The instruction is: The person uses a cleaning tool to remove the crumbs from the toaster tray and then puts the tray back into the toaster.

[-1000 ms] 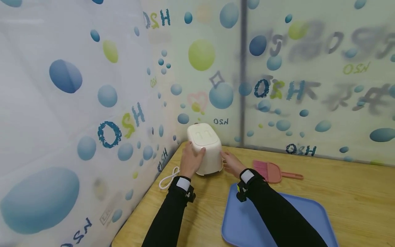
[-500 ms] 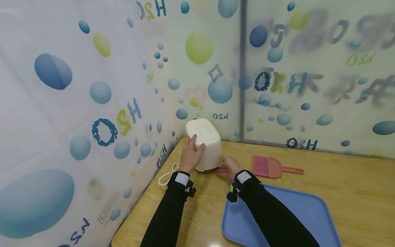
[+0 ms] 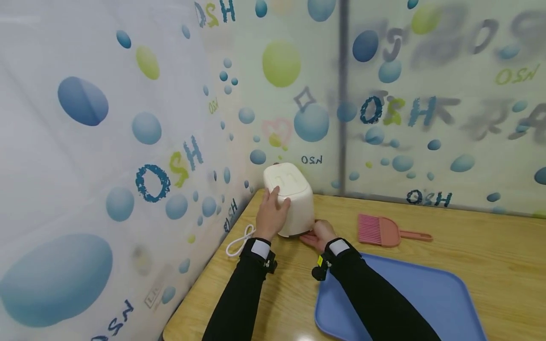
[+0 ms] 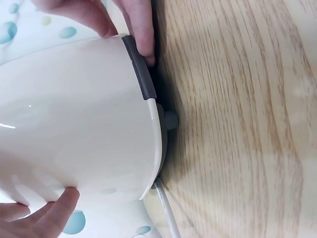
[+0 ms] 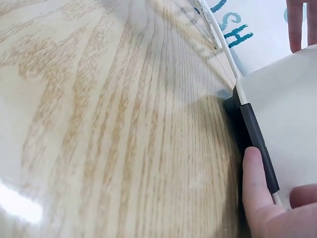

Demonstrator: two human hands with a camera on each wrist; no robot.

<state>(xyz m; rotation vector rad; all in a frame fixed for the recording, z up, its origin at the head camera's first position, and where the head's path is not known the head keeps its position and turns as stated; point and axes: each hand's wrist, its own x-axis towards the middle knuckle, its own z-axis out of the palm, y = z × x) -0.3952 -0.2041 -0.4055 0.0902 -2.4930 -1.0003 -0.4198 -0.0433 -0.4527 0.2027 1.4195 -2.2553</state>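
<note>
A white toaster (image 3: 300, 210) with a closed lid stands upright on the wooden table, in the corner by the printed curtains. My left hand (image 3: 273, 215) holds its left side and near corner, fingers spread and fingertips (image 4: 69, 196) against the smooth shell. Down at the base, my right hand (image 3: 320, 234) grips the lower edge. One finger (image 5: 255, 173) lies along the dark strip (image 4: 141, 69) there, like a crumb tray's front, while the thumb is against the white body. A small grey foot (image 4: 171, 120) shows beneath. The toaster's underside is mostly hidden.
A white power cord (image 3: 239, 241) lies looped left of the toaster. To the right are a pink dustpan-shaped brush set (image 3: 386, 232) and, nearer, a blue tray (image 3: 396, 279) partly under my right forearm. Curtains (image 3: 315, 180) border the table behind and left.
My right hand has moved down from the toaster's right side to its bottom edge. The left hand keeps its hold, with its fingers slightly higher. The head view has shifted a little.
</note>
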